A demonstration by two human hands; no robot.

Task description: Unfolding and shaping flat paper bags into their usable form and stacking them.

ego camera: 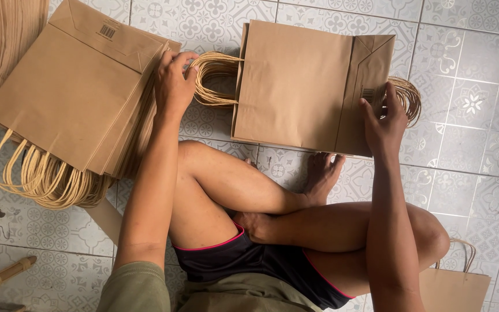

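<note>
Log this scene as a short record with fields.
setting: patterned tile floor, person sitting cross-legged
left hand: resting on the edge of a stack of flat brown paper bags
right hand: on the side fold of a second bag pile, fingers by its twisted handles
between piles: more twisted handles
lower right: another brown bag

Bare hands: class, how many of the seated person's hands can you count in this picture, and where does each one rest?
2. The left hand rests on the edge of the stack of flat paper bags. The right hand presses on the folded paper bag lying ahead. None seems hidden.
</note>
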